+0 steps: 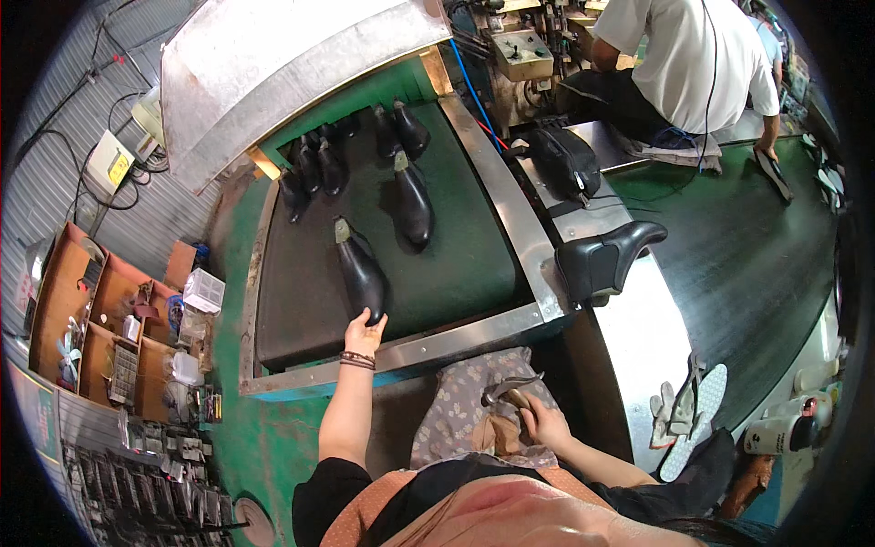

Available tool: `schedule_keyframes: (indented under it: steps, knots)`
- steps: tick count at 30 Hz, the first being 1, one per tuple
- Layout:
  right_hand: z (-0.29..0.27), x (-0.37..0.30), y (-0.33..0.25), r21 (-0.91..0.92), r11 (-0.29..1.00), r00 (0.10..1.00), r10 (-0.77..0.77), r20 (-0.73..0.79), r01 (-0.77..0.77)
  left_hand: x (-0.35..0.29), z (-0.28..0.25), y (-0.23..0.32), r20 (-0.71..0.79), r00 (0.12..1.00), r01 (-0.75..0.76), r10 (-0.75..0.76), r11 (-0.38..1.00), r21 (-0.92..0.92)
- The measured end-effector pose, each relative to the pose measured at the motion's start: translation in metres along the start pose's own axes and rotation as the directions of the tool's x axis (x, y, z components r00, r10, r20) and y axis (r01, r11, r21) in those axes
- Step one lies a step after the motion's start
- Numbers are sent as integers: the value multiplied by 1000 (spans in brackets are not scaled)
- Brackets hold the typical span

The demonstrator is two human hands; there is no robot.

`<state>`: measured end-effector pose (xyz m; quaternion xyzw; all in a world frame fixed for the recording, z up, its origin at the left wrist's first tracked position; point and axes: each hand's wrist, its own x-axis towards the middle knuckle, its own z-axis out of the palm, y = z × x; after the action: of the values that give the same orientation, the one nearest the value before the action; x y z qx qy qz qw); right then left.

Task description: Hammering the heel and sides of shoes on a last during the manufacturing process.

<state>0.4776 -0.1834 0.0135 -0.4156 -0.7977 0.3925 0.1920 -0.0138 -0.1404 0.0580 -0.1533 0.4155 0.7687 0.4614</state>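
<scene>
My left hand [365, 334] reaches over the near metal edge of a dark conveyor belt [456, 278]. Its fingers close around the near, rounded end of a black shoe on a last [360, 273], which lies on the belt with its pale top pointing away. Above my lap, my right hand [544, 424] grips the light handle of a hammer [512, 390] with a curved metal head. A second black lasted shoe [413, 205] lies farther along the belt, and several more stand near the hood, partly in its shade.
A raised metal hood [301, 68] covers the belt's far end. Right of it are a black bicycle-type saddle [606, 260], a black bag [563, 162], gloves [673, 415] and a white insole [694, 421]. A person in a white shirt [697, 64] sits beyond, one hand on a dark shoe piece. Compartmented shelves [109, 301] stand left.
</scene>
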Motion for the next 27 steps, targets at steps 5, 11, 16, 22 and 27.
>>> schedule_keyframes:
  steps: [5,11,16,22,27]
  knots:
    - [-6,4,-3,11,999,999,34,-2,-34,-16,21,0,54,999,-6,1,996,89]
    - [-16,8,-12,72,992,994,103,40,-106,-31,27,7,149,988,15,-50,973,230]
    - [-18,10,-6,145,981,989,113,92,-125,-10,30,19,137,989,8,-61,933,360]
    - [-12,10,4,195,974,992,107,73,-119,38,43,32,209,977,-127,36,888,441]
    - [-13,16,4,175,975,983,113,144,-138,90,68,58,272,961,-176,50,870,460]
